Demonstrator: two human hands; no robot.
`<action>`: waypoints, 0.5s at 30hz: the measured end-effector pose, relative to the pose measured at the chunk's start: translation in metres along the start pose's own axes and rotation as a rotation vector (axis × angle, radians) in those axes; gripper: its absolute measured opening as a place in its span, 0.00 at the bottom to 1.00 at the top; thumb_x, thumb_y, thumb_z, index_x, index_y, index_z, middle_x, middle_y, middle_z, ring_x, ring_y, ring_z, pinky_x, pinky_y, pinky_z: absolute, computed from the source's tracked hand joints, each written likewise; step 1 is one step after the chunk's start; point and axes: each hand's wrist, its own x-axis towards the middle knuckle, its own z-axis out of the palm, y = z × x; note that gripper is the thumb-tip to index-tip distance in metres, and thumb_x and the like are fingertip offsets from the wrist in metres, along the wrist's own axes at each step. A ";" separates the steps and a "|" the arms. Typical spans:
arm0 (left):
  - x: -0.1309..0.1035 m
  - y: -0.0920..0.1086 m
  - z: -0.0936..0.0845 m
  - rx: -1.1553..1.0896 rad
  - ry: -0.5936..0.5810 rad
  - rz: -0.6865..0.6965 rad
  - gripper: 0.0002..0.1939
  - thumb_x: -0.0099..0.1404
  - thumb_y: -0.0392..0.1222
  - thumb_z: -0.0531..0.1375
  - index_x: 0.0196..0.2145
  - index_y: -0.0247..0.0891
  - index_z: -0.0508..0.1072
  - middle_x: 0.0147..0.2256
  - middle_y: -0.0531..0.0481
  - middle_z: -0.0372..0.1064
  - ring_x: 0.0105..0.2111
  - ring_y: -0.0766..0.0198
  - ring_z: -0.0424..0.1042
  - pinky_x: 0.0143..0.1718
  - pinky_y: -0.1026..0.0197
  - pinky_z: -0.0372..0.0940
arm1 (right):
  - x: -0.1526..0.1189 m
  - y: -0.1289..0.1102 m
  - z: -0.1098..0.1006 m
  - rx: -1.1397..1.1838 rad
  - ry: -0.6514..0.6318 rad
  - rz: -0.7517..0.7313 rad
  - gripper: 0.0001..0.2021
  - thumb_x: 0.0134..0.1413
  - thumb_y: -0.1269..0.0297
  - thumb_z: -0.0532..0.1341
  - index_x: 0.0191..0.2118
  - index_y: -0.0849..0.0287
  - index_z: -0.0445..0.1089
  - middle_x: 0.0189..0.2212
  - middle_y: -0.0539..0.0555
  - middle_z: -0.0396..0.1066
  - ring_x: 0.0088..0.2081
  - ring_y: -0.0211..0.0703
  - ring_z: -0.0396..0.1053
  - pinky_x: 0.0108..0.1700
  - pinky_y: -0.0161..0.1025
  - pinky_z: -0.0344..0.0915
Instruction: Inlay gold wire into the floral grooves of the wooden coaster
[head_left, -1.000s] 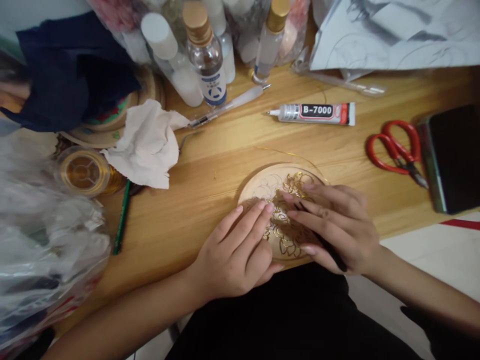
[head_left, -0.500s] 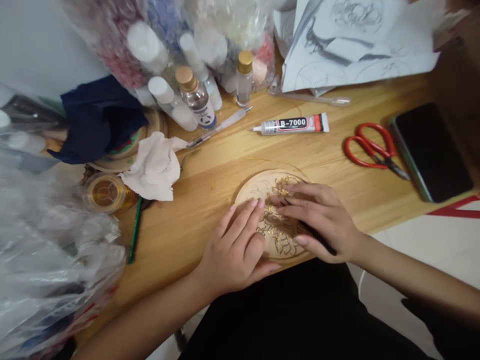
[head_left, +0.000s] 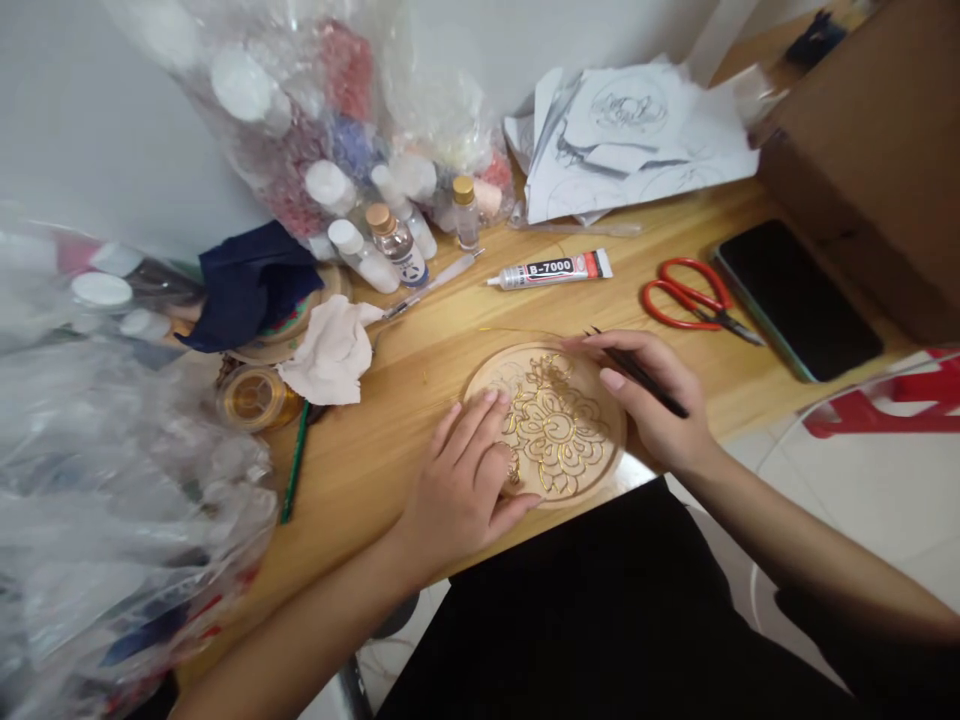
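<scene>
A round wooden disc point(head_left: 616, 455) lies at the table's front edge, with a flower pattern of gold wire point(head_left: 559, 428) on it. Fine pencil lines show on its upper left part. My left hand point(head_left: 461, 480) rests on the disc's left side, fingers stretched out, covering some of the pattern. Black tweezers point(head_left: 646, 382) are held in my right hand point(head_left: 667, 395), over the disc's upper right rim. Their thin tips point up and left, and look slightly apart. A thin gold wire point(head_left: 517, 331) lies just behind the disc.
Behind the disc lies a B-7000 glue tube point(head_left: 551, 269). To the right are red-handled pliers point(head_left: 697, 297), a phone point(head_left: 799, 300) and a cardboard box point(head_left: 862, 180). On the left stand a wire spool point(head_left: 255, 398), crumpled cloth point(head_left: 330, 350), small bottles point(head_left: 394, 245) and plastic bags point(head_left: 135, 500).
My right hand has moved off the pattern to the disc's upper right rim, uncovering the wire flower. My left hand stays on the disc. The camera view has shifted, showing more of the box.
</scene>
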 end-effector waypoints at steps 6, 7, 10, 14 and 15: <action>0.008 -0.005 0.001 0.011 -0.049 0.037 0.16 0.69 0.52 0.54 0.37 0.34 0.68 0.59 0.30 0.64 0.62 0.45 0.60 0.60 0.42 0.57 | -0.001 -0.001 -0.001 -0.033 -0.045 -0.021 0.13 0.62 0.66 0.57 0.52 0.52 0.68 0.50 0.55 0.74 0.54 0.45 0.71 0.59 0.50 0.68; 0.009 -0.005 0.002 0.011 -0.057 0.051 0.17 0.69 0.53 0.54 0.37 0.34 0.68 0.60 0.31 0.63 0.63 0.45 0.60 0.61 0.42 0.56 | -0.001 -0.001 -0.001 -0.038 -0.049 -0.024 0.13 0.63 0.66 0.57 0.52 0.52 0.68 0.50 0.55 0.74 0.54 0.45 0.71 0.58 0.49 0.68; 0.012 -0.006 0.003 -0.004 -0.081 0.058 0.20 0.68 0.56 0.53 0.37 0.34 0.68 0.61 0.31 0.60 0.64 0.45 0.58 0.63 0.43 0.54 | -0.001 0.000 -0.002 -0.046 -0.027 -0.025 0.12 0.64 0.64 0.56 0.51 0.52 0.69 0.49 0.55 0.75 0.53 0.45 0.72 0.57 0.49 0.69; 0.013 -0.007 0.005 -0.059 -0.091 0.029 0.19 0.67 0.55 0.56 0.39 0.33 0.67 0.60 0.30 0.61 0.63 0.44 0.59 0.62 0.41 0.55 | -0.001 0.005 -0.004 -0.020 -0.003 -0.047 0.12 0.65 0.61 0.54 0.50 0.53 0.70 0.48 0.54 0.75 0.52 0.45 0.72 0.58 0.50 0.67; 0.013 -0.007 0.005 -0.079 -0.086 0.025 0.18 0.67 0.54 0.56 0.40 0.33 0.66 0.60 0.30 0.62 0.63 0.44 0.60 0.62 0.41 0.56 | -0.001 0.005 -0.004 -0.010 -0.001 -0.051 0.12 0.65 0.61 0.54 0.50 0.53 0.70 0.48 0.54 0.75 0.52 0.45 0.72 0.58 0.49 0.67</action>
